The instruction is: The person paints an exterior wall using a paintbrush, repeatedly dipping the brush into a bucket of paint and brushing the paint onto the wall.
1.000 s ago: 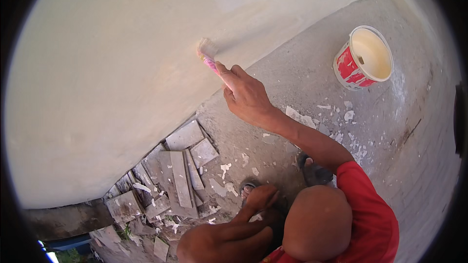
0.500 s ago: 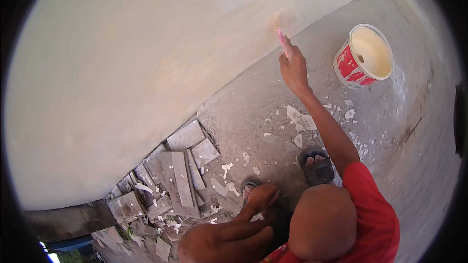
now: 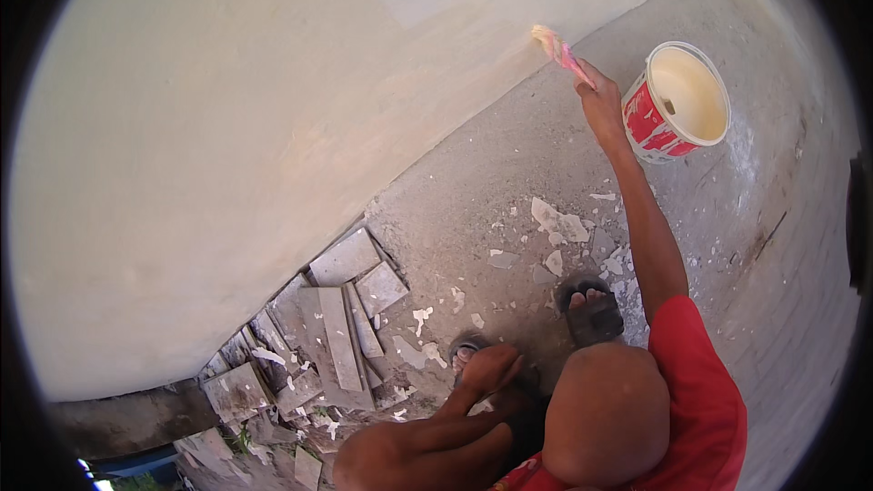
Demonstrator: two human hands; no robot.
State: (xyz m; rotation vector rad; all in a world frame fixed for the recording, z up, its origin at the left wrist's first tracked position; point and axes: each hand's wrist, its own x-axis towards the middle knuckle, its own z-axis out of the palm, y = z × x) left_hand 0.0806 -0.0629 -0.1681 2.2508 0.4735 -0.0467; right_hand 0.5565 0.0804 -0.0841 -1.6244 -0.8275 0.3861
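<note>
I'd go light and even with that pink-handled paintbrush (image 3: 565, 56); it's just up-left of the paint bucket (image 3: 675, 147), right hand (image 3: 600, 102) wrapped firmly round it. Can't tell if it's touching the wall (image 3: 227, 127). Left hand (image 3: 492, 368) is loosely curled, down-left of the bucket, can't tell if it's empty. Bucket's red label (image 3: 644, 118) looks too paint-smeared to read.
</note>
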